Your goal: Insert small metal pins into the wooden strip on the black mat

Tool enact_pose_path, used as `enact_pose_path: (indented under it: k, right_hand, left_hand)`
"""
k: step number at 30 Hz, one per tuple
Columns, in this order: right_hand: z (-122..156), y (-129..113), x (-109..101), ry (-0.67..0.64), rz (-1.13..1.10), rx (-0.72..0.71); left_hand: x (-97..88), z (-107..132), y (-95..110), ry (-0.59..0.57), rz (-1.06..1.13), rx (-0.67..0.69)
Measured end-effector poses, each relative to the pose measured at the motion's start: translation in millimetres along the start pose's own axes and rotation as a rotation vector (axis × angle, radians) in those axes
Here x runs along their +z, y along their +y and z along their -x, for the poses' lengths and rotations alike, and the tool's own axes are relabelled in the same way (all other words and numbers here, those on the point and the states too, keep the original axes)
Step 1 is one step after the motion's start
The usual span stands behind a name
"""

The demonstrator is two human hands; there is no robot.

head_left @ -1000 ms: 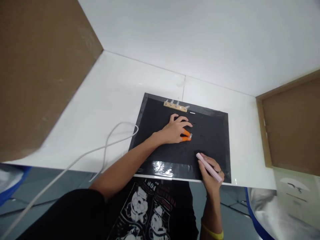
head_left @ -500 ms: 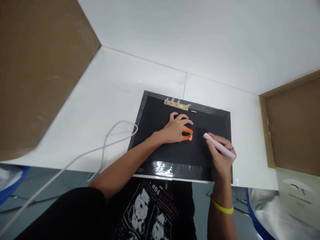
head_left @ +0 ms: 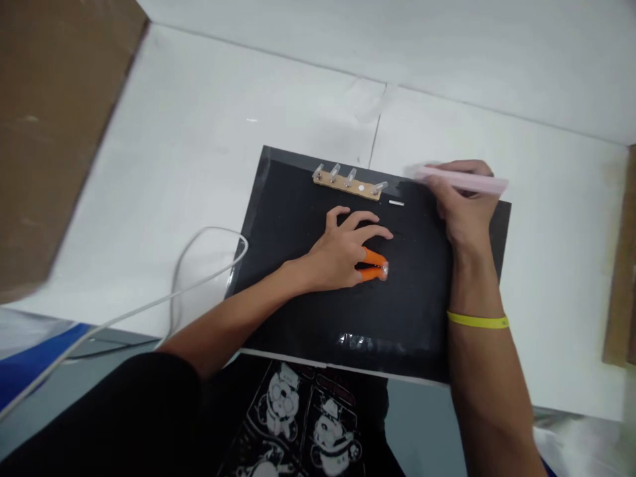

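Observation:
My left hand [head_left: 342,252] rests low over the black mat [head_left: 318,324]. Its orange-covered fingertips pinch a small clear piece [head_left: 385,269], while the other fingers are spread. In my right hand [head_left: 470,222] is a pale pink bar-shaped tool [head_left: 470,181], held over the far right part of the mat near its edge; its exact kind is unclear. A light wooden strip [head_left: 342,184] with several small clear tube-like pieces standing or leaning on it lies at the mat's far edge. Beside its right end is a small silvery pin [head_left: 396,203].
A white cable [head_left: 213,230] loops on the white table [head_left: 163,132] left of the mat. Brown panels [head_left: 59,99] stand at the left and at the far right [head_left: 621,291]. A white wall [head_left: 447,40] rises behind the table.
My right hand has moved away from me and to the right with the pink tool, from the mat's right side to its far edge. The left hand keeps its pinch. The view has shifted.

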State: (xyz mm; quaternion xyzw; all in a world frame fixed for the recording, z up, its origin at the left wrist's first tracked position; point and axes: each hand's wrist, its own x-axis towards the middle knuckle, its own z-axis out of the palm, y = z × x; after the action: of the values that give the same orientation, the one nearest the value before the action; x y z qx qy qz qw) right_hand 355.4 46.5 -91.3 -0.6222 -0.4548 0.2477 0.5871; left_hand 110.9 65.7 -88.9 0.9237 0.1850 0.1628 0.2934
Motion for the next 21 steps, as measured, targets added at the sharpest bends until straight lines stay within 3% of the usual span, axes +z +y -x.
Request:
enact_pose_path:
  k: [3, 9, 13, 17, 21]
  right_hand:
    - [1.1, 6.3, -4.3, 0.087, -0.126, 0.059]
    - [4.3, 6.5, -12.7, -0.027, 0.016, 0.105]
    - [-0.3, 13.2, -11.2, -0.064, -0.061, 0.045]
    - [-3.6, 13.9, -9.7, -0.053, -0.258, 0.054]
    - [-4.5, 9.8, -9.4, -0.015, -0.395, 0.086]
  left_hand:
    - [-1.0, -0.7, 0.6, -0.013, -0.018, 0.006]
    - [-0.6, -1.2, -1.1, -0.014, -0.023, -0.006]
    - [-4.8, -5.9, 3.5, 0.027, 0.038, -0.023]
    - [-5.3, -23.1, 20.4, 0.077, 0.118, -0.032]
    - [12.3, -56.1, 39.0, 0.147, 0.191, -0.008]
